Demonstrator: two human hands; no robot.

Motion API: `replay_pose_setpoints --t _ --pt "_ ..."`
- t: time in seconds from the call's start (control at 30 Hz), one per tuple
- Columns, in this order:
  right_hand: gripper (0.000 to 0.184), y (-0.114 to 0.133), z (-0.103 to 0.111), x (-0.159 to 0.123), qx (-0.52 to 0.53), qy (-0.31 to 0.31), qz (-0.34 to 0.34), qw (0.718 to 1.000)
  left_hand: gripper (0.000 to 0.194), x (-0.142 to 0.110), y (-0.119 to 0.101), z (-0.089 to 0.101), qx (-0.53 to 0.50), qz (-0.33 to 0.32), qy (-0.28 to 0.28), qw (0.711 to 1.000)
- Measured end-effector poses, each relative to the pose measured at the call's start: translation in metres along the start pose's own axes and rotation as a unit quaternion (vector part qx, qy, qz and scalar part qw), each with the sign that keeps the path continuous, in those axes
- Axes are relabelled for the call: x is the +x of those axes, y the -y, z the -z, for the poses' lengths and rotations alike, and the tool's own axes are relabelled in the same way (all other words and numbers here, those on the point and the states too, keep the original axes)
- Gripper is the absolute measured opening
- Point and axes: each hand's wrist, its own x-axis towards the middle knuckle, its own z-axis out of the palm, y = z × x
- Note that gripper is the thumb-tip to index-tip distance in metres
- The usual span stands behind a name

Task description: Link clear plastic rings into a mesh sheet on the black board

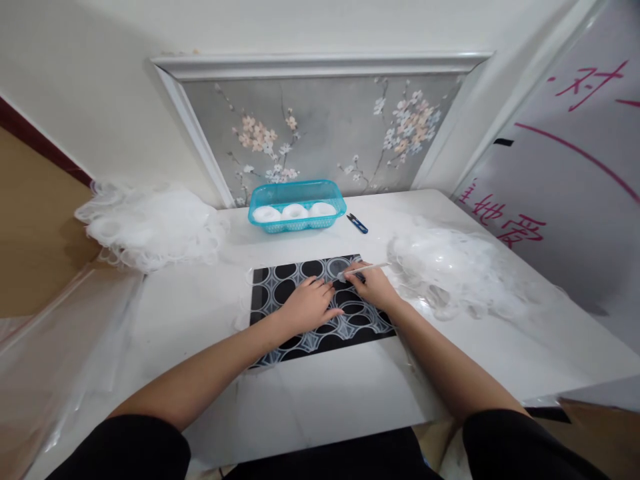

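Pinching a white stick [374, 267] is the right hand [373, 285], the left hand [310, 305] spread on a patterned sheet [356, 307].

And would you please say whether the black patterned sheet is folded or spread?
Spread: the black patterned sheet lies flat on the white table, under the left hand.

The black, pale-ringed rectangular sheet [285, 295] was partly covered by the left hand [309, 307]. A tiny translucent piece [341, 277] at the right hand [371, 283] was too small to be identified. The magenta-lettered white board [565, 170] was cut off at right.
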Motion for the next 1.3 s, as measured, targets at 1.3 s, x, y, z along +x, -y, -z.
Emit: replay_pose_setpoints --t 1.3 --pt "0.024 -0.001 0.020 0.040 -0.186 -0.072 0.034 0.979 0.053 0.004 0.001 0.004 -0.022 -0.030 -0.029 0.999"
